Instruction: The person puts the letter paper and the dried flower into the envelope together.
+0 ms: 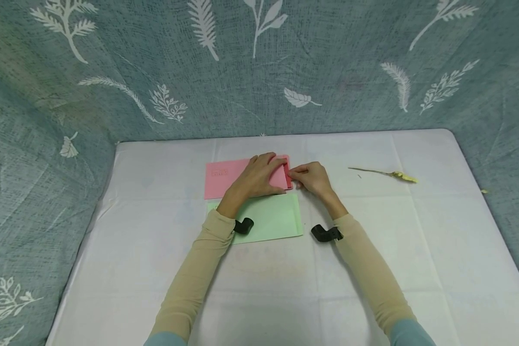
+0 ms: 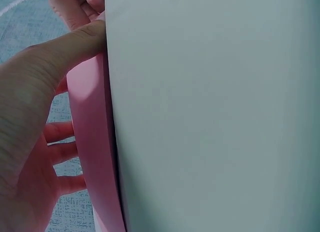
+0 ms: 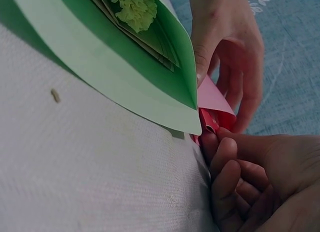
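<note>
A pink envelope (image 1: pixel 222 180) lies toward the back of the table, its mouth facing right. My left hand (image 1: pixel 257 178) grips it across its width, thumb at the near edge and fingers at the far edge. The left wrist view shows the envelope bowed upward between them. At the mouth, my right hand (image 1: pixel 315 179) pinches a red paper piece (image 3: pixel 207 121) between thumb and fingers; how far it reaches inside is hidden. Just in front lies a green envelope (image 1: pixel 274 218), its mouth gaping in the right wrist view, with folded papers (image 3: pixel 162 59) and a yellow flower (image 3: pixel 137 13) inside.
A yellow flower on a dry stem (image 1: pixel 402 176) lies to the right on the white tablecloth (image 1: pixel 372 259). A small brown bit (image 3: pixel 55 95) sits near the green envelope. Patterned blue-green cloth (image 1: pixel 242 86) hangs behind the table.
</note>
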{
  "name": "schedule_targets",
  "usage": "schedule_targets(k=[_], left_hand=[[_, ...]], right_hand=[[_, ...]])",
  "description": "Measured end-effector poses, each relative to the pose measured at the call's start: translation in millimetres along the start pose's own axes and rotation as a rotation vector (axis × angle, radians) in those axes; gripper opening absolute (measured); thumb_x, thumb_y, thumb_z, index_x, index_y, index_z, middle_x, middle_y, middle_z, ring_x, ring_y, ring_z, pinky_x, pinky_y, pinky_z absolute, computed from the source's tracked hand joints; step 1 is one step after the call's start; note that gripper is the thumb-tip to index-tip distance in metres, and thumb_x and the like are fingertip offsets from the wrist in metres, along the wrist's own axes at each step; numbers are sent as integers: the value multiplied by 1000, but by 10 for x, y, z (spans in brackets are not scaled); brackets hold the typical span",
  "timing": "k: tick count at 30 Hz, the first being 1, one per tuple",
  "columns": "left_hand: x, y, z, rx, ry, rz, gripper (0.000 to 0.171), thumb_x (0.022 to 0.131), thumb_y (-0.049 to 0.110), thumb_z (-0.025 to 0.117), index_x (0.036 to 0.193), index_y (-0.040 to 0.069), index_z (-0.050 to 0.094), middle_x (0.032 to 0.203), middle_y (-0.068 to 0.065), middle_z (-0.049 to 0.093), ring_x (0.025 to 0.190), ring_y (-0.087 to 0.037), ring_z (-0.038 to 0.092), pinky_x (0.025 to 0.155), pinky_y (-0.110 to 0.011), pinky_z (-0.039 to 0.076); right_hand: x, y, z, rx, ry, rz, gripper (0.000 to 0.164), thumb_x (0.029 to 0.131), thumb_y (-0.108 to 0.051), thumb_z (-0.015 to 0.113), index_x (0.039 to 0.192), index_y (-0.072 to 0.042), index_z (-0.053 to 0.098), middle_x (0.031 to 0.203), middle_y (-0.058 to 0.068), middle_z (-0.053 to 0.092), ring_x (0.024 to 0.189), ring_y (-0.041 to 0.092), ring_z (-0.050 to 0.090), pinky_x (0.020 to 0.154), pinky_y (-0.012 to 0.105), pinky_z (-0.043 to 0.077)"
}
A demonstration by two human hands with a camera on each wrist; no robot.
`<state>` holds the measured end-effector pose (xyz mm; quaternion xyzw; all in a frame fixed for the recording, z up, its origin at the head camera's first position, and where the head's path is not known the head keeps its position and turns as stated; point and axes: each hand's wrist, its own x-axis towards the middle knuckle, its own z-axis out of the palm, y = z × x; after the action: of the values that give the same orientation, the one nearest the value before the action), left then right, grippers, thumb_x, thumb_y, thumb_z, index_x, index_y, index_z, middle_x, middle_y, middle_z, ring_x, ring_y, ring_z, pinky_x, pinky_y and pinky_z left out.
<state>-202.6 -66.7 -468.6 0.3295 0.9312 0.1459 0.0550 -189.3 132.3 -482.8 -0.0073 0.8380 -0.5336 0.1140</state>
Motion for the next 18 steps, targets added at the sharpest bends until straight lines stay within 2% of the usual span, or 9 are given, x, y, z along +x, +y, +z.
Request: schedule_targets(k=[11,18], left_hand=[[-17,-9,8,0,4,2,84,78,50,79,145,12,47,145,-19,43,135,-31,39,113,-51,26],[-21,0,11,-3,15,7,80,78,51,78,142,13,48,144,-19,44,133,-32,41,112,-52,27]], right_hand=[[-1,-4,34,0,2,-13,23,92,-17,69,101,3,75,65,6,68,46,6,54,44,18,43],[13,7,72,-24,12,-32,23,92,-18,69,100,2,76,61,3,66,44,4,51,43,18,41]])
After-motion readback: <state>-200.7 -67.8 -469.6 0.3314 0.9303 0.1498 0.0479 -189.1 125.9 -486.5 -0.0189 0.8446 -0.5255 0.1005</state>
